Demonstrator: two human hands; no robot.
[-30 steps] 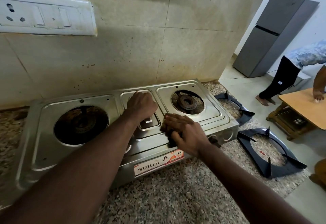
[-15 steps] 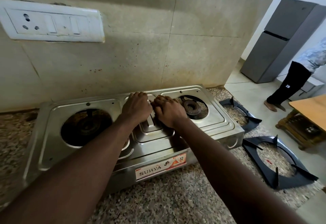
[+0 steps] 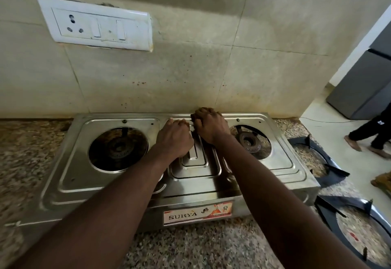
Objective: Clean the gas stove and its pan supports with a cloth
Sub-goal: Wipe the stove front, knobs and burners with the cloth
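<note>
the stove (image 3: 69,173) sits mid-frame on the counter (image 3: 190,247), with the pan supports (image 3: 330,171) off at lower right. left hand (image 3: 175,139) and right hand (image 3: 209,124) rest knuckles-up on its middle panel, fingers curled under; any cloth is hidden. the steel looks stiff and slick, and the stove likely light enough to slide, so brace it.

The person shows as two bare arms and two hands. The left forearm (image 3: 118,194) is long and lean, broad at the lower edge of the view and tapering to a narrow wrist. The right forearm (image 3: 264,194) has the same build, with a soft sheen of light along one side. The left hand (image 3: 175,139) has rounded knuckles that stand out as a row of ridges. The right hand (image 3: 209,125) shows its knuckles likewise. Fingertips and nails are hidden.
</note>
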